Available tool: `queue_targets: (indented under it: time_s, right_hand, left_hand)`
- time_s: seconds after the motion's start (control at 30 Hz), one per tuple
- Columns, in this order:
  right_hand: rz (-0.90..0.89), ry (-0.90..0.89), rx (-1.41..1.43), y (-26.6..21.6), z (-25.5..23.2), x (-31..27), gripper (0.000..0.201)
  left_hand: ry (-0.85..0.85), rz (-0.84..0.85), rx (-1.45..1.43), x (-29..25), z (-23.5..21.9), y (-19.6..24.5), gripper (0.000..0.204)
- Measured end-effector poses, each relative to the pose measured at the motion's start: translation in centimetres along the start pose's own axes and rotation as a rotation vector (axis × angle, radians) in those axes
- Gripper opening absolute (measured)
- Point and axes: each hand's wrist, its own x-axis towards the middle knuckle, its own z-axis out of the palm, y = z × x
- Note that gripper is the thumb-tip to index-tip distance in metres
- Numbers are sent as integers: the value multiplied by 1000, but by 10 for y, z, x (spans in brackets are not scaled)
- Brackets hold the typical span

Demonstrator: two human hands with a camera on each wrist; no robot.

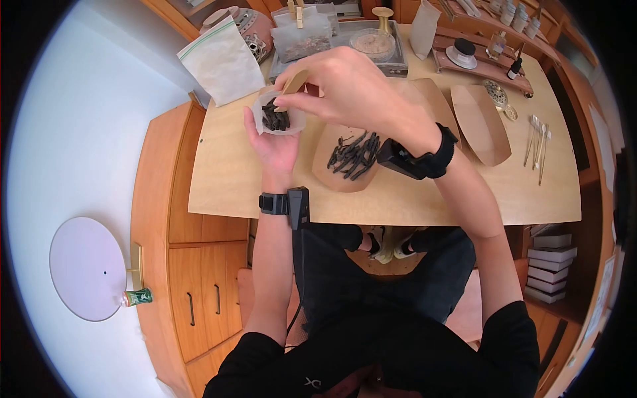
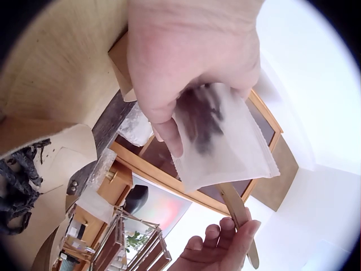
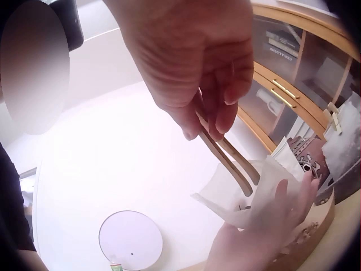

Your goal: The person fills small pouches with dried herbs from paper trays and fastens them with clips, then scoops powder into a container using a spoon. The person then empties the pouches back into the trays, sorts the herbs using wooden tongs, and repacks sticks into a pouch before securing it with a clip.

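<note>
A small translucent paper bag (image 1: 296,122) is held upright and open-mouthed by my left hand (image 1: 274,151) above the table's left part. Dark twig-like pieces (image 1: 275,119) lie inside it and show through its side in the left wrist view. My right hand (image 1: 352,86) pinches wooden tongs (image 3: 227,165) between thumb and fingers, their tips pointing down at the bag's mouth. Just right of the bag, a brown paper tray (image 1: 332,180) carries a pile of dark, thin sticks (image 1: 356,156). The right forearm passes above that tray's right side.
Two more paper trays (image 1: 482,129) lie to the right, one partly behind my right arm. Small metal tools (image 1: 539,142) lie at the table's right. At the back stand a white zip bag (image 1: 222,63), a grey tray (image 1: 397,68) with bags and a dish, and a wooden rack (image 1: 488,65) with bottles.
</note>
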Motion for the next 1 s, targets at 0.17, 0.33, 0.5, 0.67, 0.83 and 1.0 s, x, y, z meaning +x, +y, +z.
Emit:
queue_targets:
  time_s: [0.17,0.33,0.5,0.67,0.83,1.0]
  right_hand:
    - [4,-44,28,-3,-35,5,20]
    - [176,-378,47,1,-72,1,20]
    - [266,-677,27,7,-57,-3,29]
    - [298,-772,22,28,-29,-11,33]
    - [352,-784,1,41,-23,-13,33]
    - [237,-656,32,42,-28,-11,37]
  left_hand:
    - [-92,-19,-142,-1,-1,2,61]
    - [-85,-45,-185,2,4,-1,62]
    - [-4,12,-72,4,7,-3,61]
    - [-18,14,-114,4,5,-1,60]
    - [-68,-52,-231,3,7,0,61]
    - [-50,-31,-226,2,8,-1,63]
